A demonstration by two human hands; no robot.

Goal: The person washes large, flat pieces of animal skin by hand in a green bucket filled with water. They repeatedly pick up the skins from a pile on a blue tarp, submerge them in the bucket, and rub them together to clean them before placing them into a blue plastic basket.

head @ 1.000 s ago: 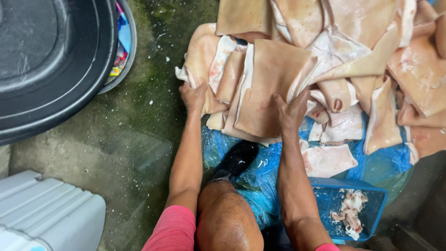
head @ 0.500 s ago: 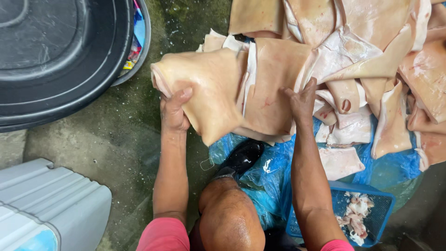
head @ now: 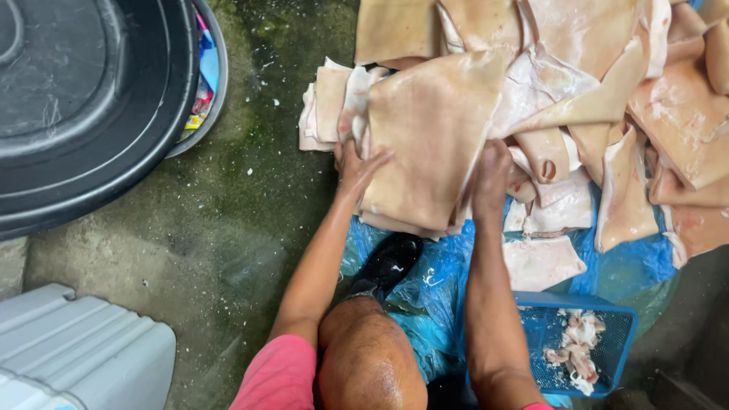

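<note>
**Pale pork skin under both hands**

Pale, the large skin slab lies on the pile's near left edge, over blue plastic sheeting. The left hand presses its left edge, fingers spread; the right hand grips its right edge. A blue basket of trimmings sits near right.

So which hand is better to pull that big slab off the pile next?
Probably the left hand. Its fingers lie spread on the big slab at its free outer edge. The right hand is tucked at the crowded side, among other pieces.
</note>
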